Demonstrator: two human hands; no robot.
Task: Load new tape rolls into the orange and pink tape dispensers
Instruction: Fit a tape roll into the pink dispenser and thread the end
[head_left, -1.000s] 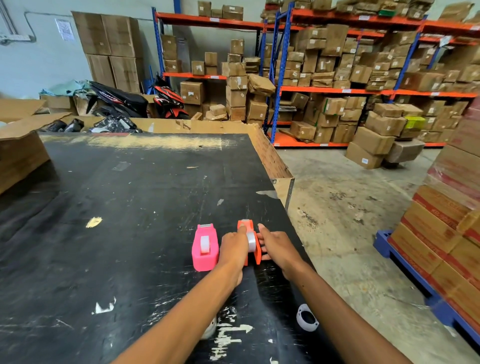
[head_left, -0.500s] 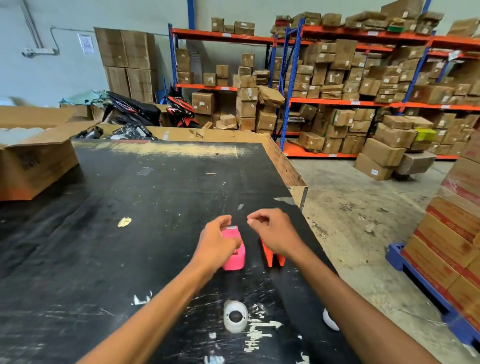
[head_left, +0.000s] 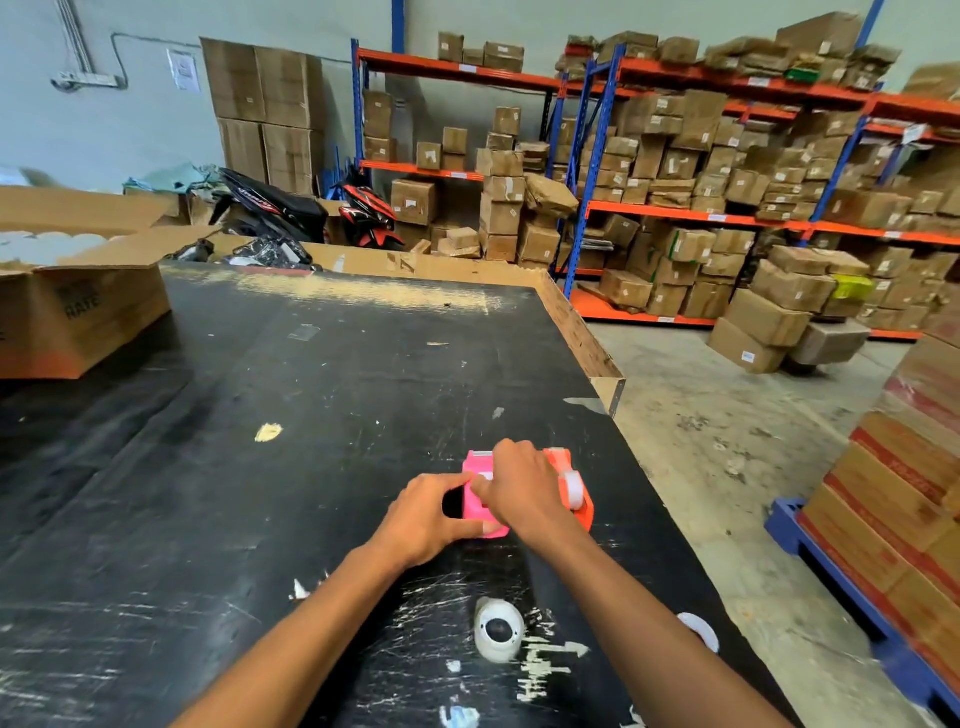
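Note:
A pink tape dispenser (head_left: 477, 498) stands on the black table (head_left: 311, 415) near its right edge. My left hand (head_left: 431, 517) grips its left side and near end. From above, my right hand (head_left: 522, 491) reaches over it, fingertips pressed on its top. Just right of it stands the orange tape dispenser (head_left: 574, 486) with a clear tape roll showing in it; my right wrist touches it. Whether the pink dispenser holds a roll is hidden by my hands.
A white tape roll (head_left: 497, 630) lies on the table near me, another white roll (head_left: 701, 630) at the right edge. An open cardboard box (head_left: 78, 317) sits at the far left. Pallets of boxes (head_left: 909, 509) and shelving (head_left: 727, 218) stand to the right.
Both hands have left the orange dispenser and shifted left onto the pink one; the left hand now grips its side and the right hand presses on its top.

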